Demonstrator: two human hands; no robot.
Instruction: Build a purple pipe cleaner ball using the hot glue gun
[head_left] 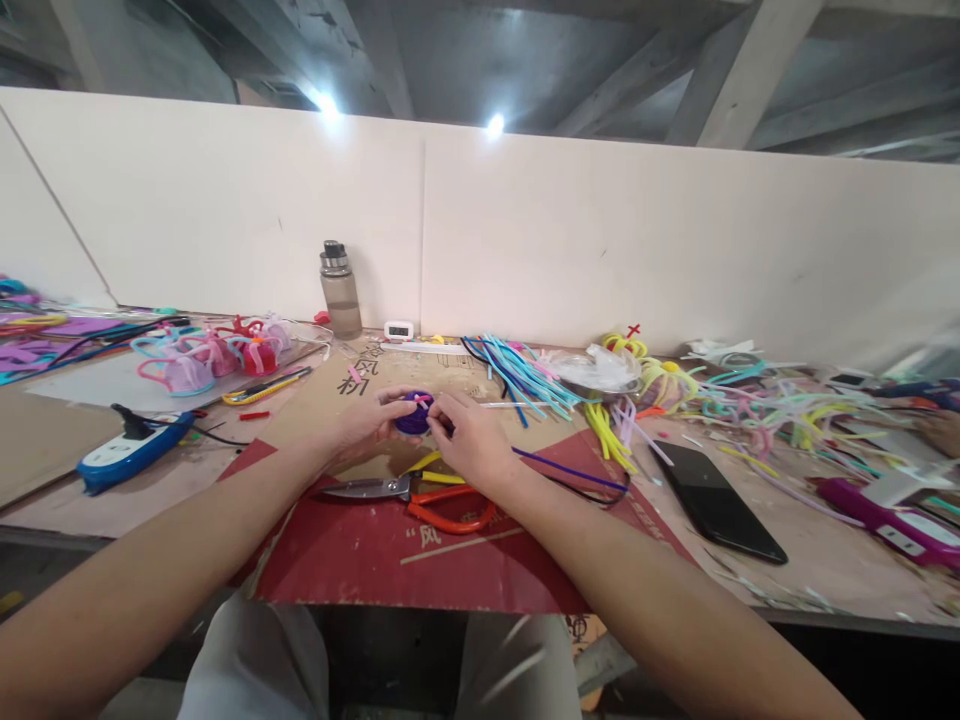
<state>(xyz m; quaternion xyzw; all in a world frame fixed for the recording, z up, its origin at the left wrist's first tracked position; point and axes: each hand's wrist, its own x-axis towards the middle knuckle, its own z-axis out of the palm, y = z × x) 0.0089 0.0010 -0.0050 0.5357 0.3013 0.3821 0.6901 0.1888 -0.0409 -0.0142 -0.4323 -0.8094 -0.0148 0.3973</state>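
My left hand (369, 418) is closed around the left side of a small round purple coil (412, 415), which looks wound from pipe cleaner. A bit of pink shows on top of the coil. At its right side my right hand (469, 430) has its fingers pinched together; what lies between them is hidden. A dark purple strand (559, 465) runs out to the right from beneath my right wrist. Just below the hands, scissors with red-orange handles (450, 515) lie on the red cardboard (352, 570), beside a yellow-handled tool (439, 477).
Finished-looking coloured pipe-cleaner pieces (187, 368) stand at left, near a utility knife (266, 388) and a blue power strip (135, 450). A bottle (341, 295) stands by the wall. Blue pipe cleaners (517, 370), a phone (716, 500) and a purple power strip (896, 525) lie to the right.
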